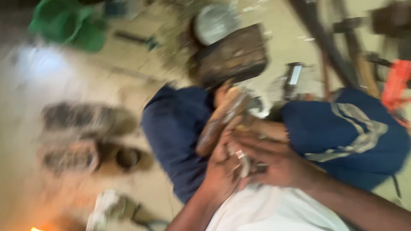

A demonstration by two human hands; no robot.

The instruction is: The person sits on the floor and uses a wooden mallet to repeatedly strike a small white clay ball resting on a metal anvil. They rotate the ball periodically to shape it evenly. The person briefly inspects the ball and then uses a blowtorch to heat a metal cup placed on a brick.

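Observation:
The view is heavily blurred. My left hand (218, 171) and my right hand (278, 164) meet low in the middle, above my lap. Both close around a small shiny metal part (240, 156) pressed between them. My right fingers stretch leftwards over it. A long rusty brown piece (220, 119) slants up from my left hand towards a dark rectangular block (233, 55); whether the hand grips it I cannot tell. My knees in dark blue trousers (175, 124) flank the hands.
A pair of worn sandals (85, 122) lies on the sandy floor at the left. A green container (68, 23) sits at the top left, a round metal lid (214, 21) at the top, an orange tool (396, 83) at the right.

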